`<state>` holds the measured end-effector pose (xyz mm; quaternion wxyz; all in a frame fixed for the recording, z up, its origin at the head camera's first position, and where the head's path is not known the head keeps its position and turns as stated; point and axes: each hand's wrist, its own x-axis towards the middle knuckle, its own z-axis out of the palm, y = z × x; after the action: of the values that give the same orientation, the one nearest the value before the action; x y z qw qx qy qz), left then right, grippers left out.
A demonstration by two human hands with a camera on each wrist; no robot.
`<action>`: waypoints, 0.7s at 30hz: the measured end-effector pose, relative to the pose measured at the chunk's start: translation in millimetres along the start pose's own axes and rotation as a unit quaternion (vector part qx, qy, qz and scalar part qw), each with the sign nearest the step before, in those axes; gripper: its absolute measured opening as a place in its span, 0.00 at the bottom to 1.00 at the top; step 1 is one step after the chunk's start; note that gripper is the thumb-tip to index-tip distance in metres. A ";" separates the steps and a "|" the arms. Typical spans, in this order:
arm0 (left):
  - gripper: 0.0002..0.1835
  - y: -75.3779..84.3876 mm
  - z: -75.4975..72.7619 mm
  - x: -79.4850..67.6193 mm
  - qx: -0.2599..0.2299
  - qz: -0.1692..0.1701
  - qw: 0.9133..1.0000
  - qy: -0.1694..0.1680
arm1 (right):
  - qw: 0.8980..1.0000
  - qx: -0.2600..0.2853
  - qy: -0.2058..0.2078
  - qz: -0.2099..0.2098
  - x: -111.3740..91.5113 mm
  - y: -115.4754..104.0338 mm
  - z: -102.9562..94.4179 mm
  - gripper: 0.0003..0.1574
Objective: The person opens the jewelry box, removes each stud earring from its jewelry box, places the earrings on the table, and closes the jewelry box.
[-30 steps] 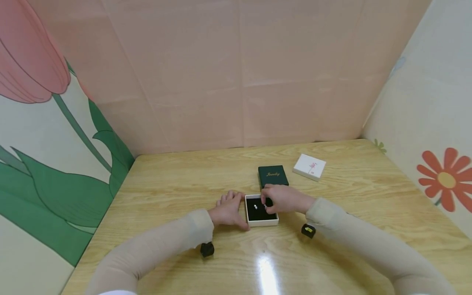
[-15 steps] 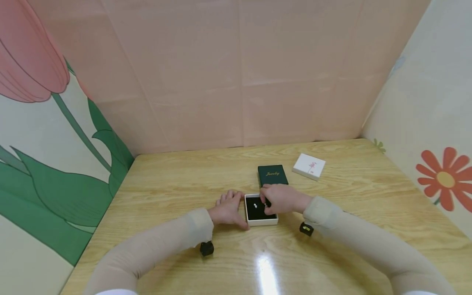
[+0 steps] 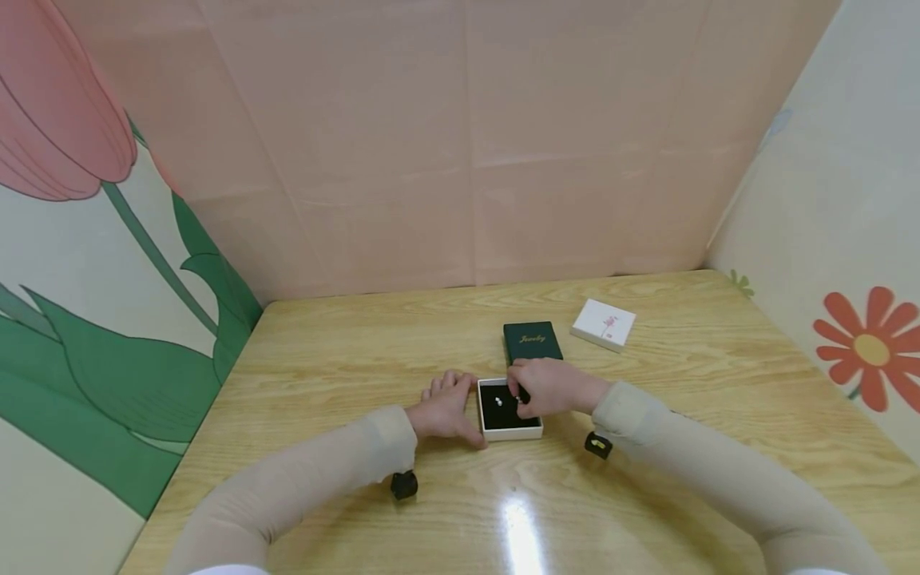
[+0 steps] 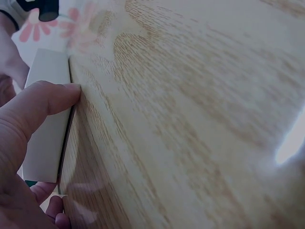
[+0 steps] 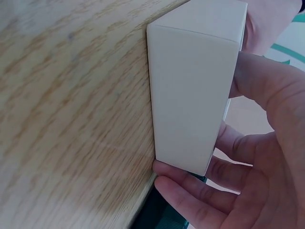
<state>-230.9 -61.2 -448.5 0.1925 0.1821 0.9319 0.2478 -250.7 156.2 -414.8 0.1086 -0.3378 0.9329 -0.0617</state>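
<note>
A small open box (image 3: 512, 434) with white walls and a black insert (image 3: 496, 420) lies on the table. One tiny silvery earring (image 3: 498, 402) shows on the insert's left half. My left hand (image 3: 447, 410) grips the box's left end, its thumb (image 4: 55, 98) along the front wall and its fingers round the back. Over the right half, my right hand (image 3: 553, 388) reaches in, thumb and forefinger pinching a second small shiny piece that looks like an earring, mostly hidden by the fingertips. In the right wrist view, the other fingers lie by the far end of the box (image 5: 193, 95).
Just behind the open box is a dark green box (image 3: 533, 342) with gold lettering. A flat white box (image 3: 604, 324) with a pink flower print lies farther back to the right. The wooden table (image 3: 345, 351) meets a pink backdrop (image 3: 402, 200).
My right hand has shifted very slightly left, its wrist turning a little, fingertips still inside the box. The left hand and the box stay in place.
</note>
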 end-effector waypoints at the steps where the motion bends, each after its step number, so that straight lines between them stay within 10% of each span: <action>1: 0.52 -0.2 0.0 0.1 0.000 0.001 1.000 0.001 | 1.000 0.000 0.001 -0.001 0.1 0.6 0.3 0.13; 21: 0.52 -1.1 0.7 -1.0 0.001 0.007 1.000 0.007 | 0.995 0.060 0.027 -0.073 -3.6 12.5 -0.9 0.10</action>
<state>-230.0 -62.2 -449.4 0.1841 0.1867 0.9322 0.2493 -256.0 168.1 -415.7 0.0986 -0.3963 0.9028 -0.1345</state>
